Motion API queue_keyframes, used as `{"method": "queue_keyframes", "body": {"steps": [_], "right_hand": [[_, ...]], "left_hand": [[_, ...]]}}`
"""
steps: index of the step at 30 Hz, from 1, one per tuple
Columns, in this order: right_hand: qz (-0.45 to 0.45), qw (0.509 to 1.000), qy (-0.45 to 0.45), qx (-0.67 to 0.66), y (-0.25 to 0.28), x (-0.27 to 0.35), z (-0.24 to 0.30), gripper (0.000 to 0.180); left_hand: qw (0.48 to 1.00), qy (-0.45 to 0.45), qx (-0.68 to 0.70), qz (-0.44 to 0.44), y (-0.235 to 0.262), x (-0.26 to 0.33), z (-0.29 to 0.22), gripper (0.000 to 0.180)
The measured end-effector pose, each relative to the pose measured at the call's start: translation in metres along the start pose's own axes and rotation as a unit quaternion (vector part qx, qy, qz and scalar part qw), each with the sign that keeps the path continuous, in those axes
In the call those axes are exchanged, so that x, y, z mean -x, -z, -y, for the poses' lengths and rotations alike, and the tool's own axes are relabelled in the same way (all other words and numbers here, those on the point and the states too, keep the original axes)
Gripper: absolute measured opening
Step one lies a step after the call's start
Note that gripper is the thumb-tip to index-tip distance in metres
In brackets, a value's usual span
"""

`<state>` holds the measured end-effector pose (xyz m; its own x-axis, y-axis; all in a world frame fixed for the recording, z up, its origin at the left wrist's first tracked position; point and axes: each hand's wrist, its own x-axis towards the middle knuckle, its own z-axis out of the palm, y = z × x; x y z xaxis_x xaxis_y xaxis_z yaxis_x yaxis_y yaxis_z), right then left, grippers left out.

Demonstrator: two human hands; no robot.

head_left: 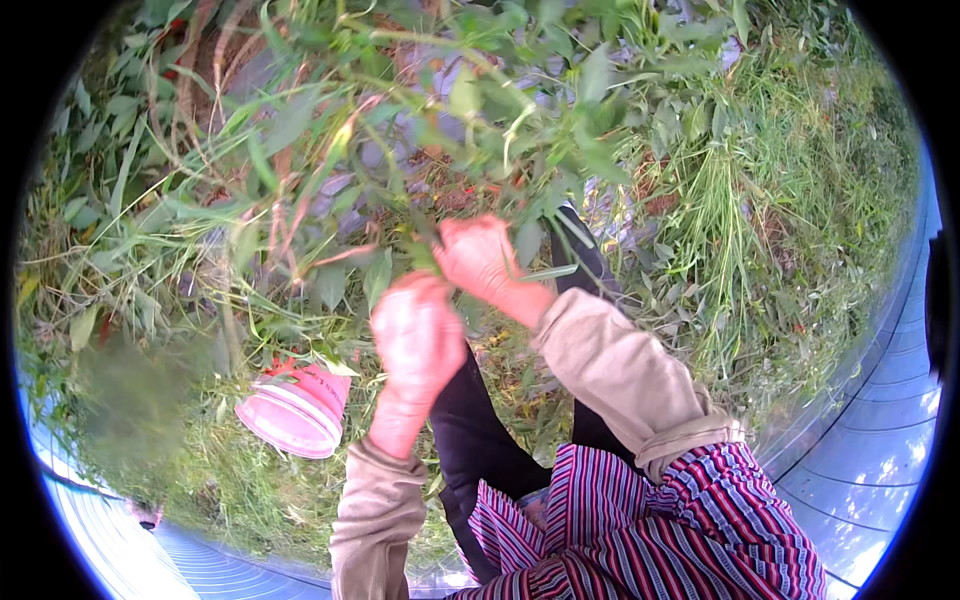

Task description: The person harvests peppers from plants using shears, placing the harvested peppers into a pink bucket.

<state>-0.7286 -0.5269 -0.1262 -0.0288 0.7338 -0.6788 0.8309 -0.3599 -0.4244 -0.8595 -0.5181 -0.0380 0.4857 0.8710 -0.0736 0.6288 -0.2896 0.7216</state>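
Both my hands are close together among leafy green plants [590,140], in the middle of the head view. My right hand [482,258] has its fingers curled in by the stems and leaves. Just below and to its left is my left hand [418,330], blurred by motion, its fingers also bent inward. Leaves and blur hide what the fingers of either hand hold. A pink bucket [298,412] lies tilted in the grass to the left of my left forearm, with some red pieces and leaves at its mouth.
Tangled stems and long grass blades [715,230] spread on both sides. Grey-violet sheeting [385,150] shows through the leaves. My dark-trousered legs [480,430] and a striped garment [690,520] are below. Blue ribbed sheeting [870,430] borders the right side.
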Motion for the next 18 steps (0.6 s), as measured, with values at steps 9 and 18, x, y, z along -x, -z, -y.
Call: {"method": "queue_keyframes", "body": {"steps": [9,18], "right_hand": [[-0.176,0.960,0.116,0.182,-0.098,0.046,0.069,0.036],[-0.004,0.930,0.268,0.251,-0.080,0.118,0.084,0.042]], "left_hand": [[0.947,-0.070,-0.134,0.285,-0.137,-0.070,0.025,0.024],[0.610,-0.065,-0.469,0.636,-0.088,-0.028,-0.001,0.029]]}}
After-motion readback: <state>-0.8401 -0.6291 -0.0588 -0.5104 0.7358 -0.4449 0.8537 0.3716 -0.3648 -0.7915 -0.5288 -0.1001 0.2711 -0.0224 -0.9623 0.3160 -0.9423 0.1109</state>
